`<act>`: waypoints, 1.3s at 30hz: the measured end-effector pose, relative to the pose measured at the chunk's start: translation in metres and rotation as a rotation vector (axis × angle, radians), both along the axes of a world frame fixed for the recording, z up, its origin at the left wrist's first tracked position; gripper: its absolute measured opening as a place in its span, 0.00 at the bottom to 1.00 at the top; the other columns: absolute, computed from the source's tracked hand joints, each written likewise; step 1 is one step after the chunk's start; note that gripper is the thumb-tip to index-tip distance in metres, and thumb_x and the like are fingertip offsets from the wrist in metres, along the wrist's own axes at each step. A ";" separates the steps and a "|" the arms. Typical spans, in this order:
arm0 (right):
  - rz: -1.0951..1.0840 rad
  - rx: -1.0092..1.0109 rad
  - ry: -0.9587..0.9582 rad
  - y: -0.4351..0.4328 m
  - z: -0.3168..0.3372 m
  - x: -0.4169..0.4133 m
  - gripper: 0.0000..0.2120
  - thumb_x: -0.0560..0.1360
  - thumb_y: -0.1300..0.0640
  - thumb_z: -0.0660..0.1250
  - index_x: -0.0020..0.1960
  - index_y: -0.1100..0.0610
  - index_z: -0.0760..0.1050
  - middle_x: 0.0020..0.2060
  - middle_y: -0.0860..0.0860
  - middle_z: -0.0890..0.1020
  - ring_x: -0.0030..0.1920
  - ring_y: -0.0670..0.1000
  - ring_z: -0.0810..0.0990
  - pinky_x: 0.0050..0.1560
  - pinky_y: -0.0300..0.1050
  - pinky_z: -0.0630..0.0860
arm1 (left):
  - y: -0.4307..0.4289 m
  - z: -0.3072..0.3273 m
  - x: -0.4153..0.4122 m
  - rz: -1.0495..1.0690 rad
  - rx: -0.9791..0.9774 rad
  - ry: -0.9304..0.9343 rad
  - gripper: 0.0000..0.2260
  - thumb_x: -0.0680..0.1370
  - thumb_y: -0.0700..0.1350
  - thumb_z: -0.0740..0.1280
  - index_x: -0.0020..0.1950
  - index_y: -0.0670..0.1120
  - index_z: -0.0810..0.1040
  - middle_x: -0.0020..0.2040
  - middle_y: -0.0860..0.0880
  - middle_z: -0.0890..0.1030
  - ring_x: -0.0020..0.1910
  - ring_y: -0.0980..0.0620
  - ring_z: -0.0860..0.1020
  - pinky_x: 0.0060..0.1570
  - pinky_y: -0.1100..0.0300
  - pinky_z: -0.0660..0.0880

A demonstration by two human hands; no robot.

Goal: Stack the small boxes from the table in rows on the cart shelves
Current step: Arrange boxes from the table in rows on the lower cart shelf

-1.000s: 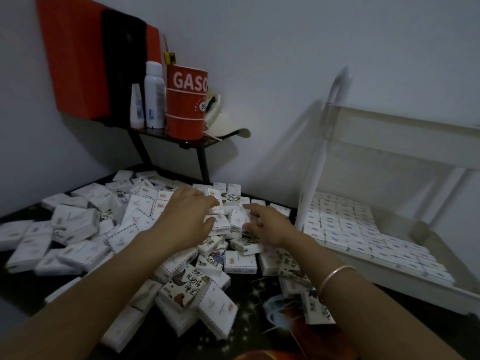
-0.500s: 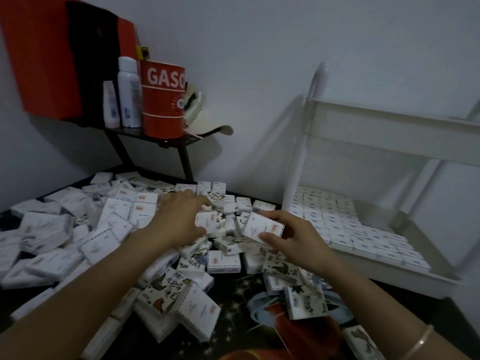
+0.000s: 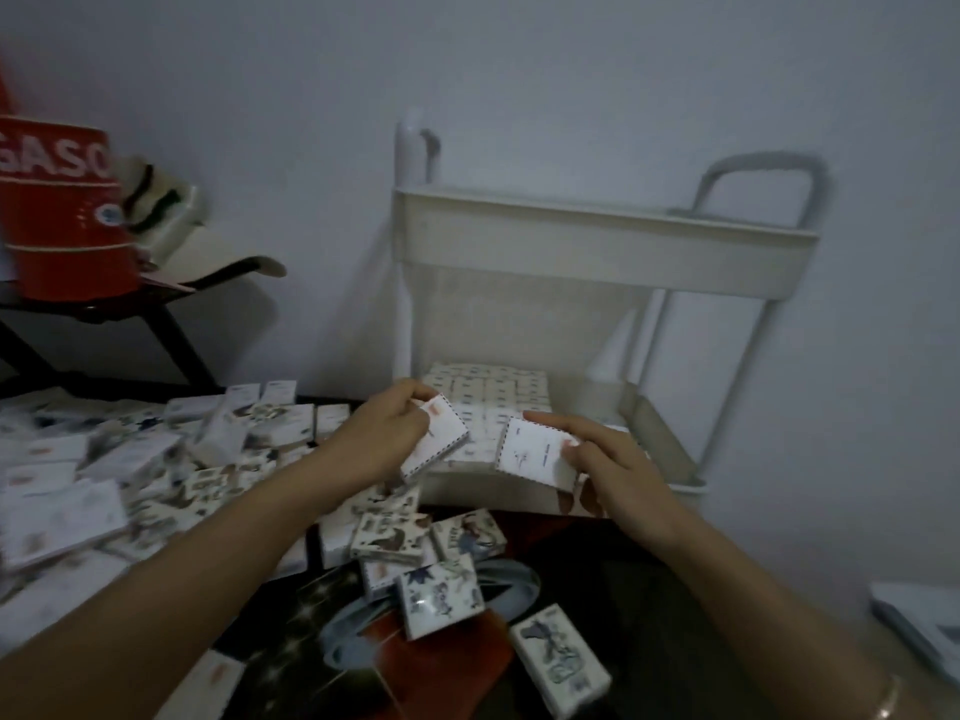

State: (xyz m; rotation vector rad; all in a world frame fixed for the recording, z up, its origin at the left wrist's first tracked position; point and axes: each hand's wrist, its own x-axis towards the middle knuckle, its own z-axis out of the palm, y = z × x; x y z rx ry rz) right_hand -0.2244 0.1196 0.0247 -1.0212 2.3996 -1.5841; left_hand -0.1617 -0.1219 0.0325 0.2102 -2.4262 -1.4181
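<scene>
Left hand (image 3: pixel 382 436) grips one small box (image 3: pixel 436 441), right hand (image 3: pixel 605 467) pinches another box (image 3: pixel 535 452), both held over the cart (image 3: pixel 597 241) lower shelf's front edge, above rows of boxes (image 3: pixel 488 389). Loose boxes (image 3: pixel 156 475) litter the bench (image 3: pixel 447 662) left of the cart.

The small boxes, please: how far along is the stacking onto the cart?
Done: rows of boxes already cover the back of the lower shelf. In hand: the left hand holds one box, the right hand another box. Left: a large pile on the table; the top shelf contents are hidden.
</scene>
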 end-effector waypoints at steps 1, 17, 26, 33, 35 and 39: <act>-0.034 -0.008 -0.022 0.011 0.000 -0.005 0.22 0.81 0.62 0.53 0.61 0.41 0.77 0.50 0.43 0.81 0.35 0.41 0.77 0.33 0.30 0.68 | 0.013 0.000 -0.011 0.003 0.021 0.007 0.03 0.79 0.47 0.64 0.50 0.56 0.74 0.50 0.50 0.80 0.39 0.57 0.78 0.35 0.62 0.72; -0.630 0.446 0.675 0.051 0.005 -0.114 0.14 0.76 0.55 0.66 0.61 0.53 0.70 0.47 0.50 0.79 0.49 0.52 0.77 0.35 0.44 0.68 | 0.088 0.000 -0.174 -0.184 -0.193 0.268 0.06 0.73 0.55 0.71 0.50 0.61 0.79 0.45 0.61 0.76 0.45 0.61 0.77 0.46 0.63 0.76; -0.467 0.507 0.522 0.039 -0.014 -0.169 0.17 0.75 0.64 0.63 0.63 0.56 0.72 0.55 0.53 0.79 0.53 0.54 0.77 0.49 0.48 0.75 | 0.088 -0.028 -0.220 -0.375 -0.450 0.001 0.19 0.74 0.46 0.66 0.66 0.54 0.74 0.60 0.54 0.77 0.58 0.54 0.76 0.51 0.63 0.71; -0.328 0.394 0.269 0.043 -0.033 -0.184 0.14 0.76 0.61 0.66 0.60 0.51 0.76 0.59 0.48 0.79 0.53 0.49 0.77 0.55 0.40 0.72 | 0.081 -0.042 -0.231 -0.376 -0.542 -0.122 0.21 0.73 0.48 0.67 0.64 0.55 0.66 0.56 0.50 0.76 0.43 0.55 0.75 0.37 0.60 0.68; -0.318 0.395 0.212 0.042 -0.035 -0.186 0.14 0.76 0.61 0.66 0.60 0.50 0.76 0.59 0.49 0.79 0.53 0.50 0.77 0.57 0.44 0.74 | 0.081 -0.043 -0.232 -0.373 -0.612 -0.101 0.14 0.74 0.50 0.67 0.59 0.53 0.70 0.55 0.51 0.78 0.46 0.54 0.74 0.40 0.60 0.68; -0.256 0.483 0.148 0.040 -0.037 -0.187 0.13 0.77 0.60 0.64 0.60 0.49 0.76 0.58 0.46 0.79 0.56 0.48 0.76 0.58 0.41 0.72 | 0.080 -0.050 -0.230 -0.330 -0.881 0.008 0.08 0.78 0.55 0.63 0.52 0.52 0.75 0.39 0.55 0.75 0.44 0.52 0.73 0.48 0.58 0.64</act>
